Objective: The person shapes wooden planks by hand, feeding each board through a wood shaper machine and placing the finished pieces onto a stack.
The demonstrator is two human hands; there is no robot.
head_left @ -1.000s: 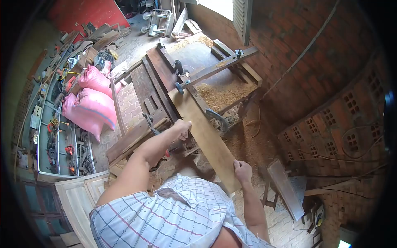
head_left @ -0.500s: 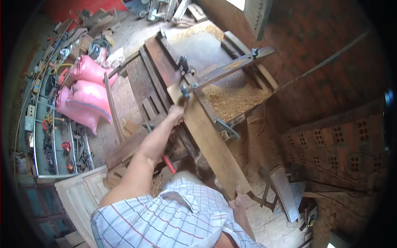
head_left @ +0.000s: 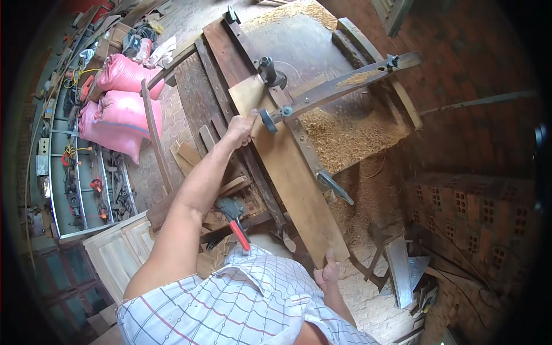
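A long flat wooden board (head_left: 296,187) lies slantwise along the machine table (head_left: 221,49), its far end beside a black fixture (head_left: 269,70) and a round dark knob (head_left: 268,121). My left hand (head_left: 241,130) is closed at the board's left edge, near the knob. At the board's near end, my right hand (head_left: 328,272) grips the corner, thumb on top and fingers beneath. A wooden fence bar (head_left: 356,79) runs from the knob to the right. Just right of the board a metal lever (head_left: 335,188) sticks out.
Sawdust (head_left: 351,138) covers part of the worktop and floor. A red-handled clamp (head_left: 238,234) sits close to my body. Pink sacks (head_left: 121,118) and a tool shelf (head_left: 63,195) stand left. Hollow bricks (head_left: 466,201) are stacked right, near a leaning plank (head_left: 399,270).
The board has slid forward, its far end now past the knob to the black fixture. My left hand has moved forward with it, and my right hand has shifted to the near end. The view has moved closer.
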